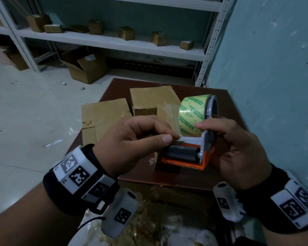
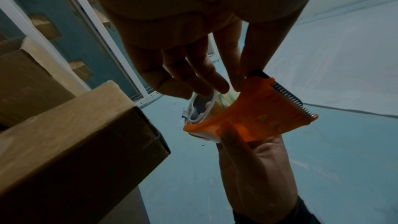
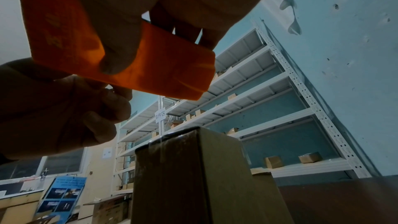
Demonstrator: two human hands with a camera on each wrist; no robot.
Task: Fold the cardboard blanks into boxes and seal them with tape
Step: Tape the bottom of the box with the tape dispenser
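Left fingers pinching tape end, tape dispenser in right hand

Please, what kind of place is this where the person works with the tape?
Probably a small storeroom or parcel pick-up room. White metal shelving holds scattered small cardboard boxes, an open carton sits on the bare floor, and flat cardboard blanks lie on a brown table.

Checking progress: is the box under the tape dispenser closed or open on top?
Closed. The box shows a flat top with a shiny tape strip along it, below the tape dispenser.
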